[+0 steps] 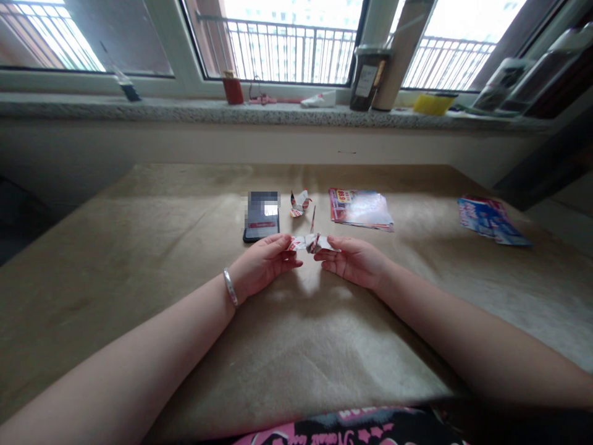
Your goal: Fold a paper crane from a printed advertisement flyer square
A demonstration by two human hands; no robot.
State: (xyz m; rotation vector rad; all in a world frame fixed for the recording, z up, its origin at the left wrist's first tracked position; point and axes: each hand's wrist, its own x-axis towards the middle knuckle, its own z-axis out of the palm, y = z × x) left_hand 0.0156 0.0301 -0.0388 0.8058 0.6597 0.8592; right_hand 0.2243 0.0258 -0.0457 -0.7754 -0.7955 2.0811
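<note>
A small folded paper crane (312, 241), white with red print, hangs between both my hands just above the tan table (139, 259). My left hand (262, 262), a silver bracelet on its wrist, pinches the crane's left wing. My right hand (354, 259) pinches the right wing with thumb and fingers closed. A thin point of the crane sticks upward between the two hands.
A second folded crane (299, 203) stands behind, beside a dark phone (262, 216). A stack of printed sheets (360, 209) lies to the right, another printed sheet (491, 220) farther right. The windowsill (278, 112) holds a red cup (232, 89), a dark jar (367, 77) and a yellow container (433, 102).
</note>
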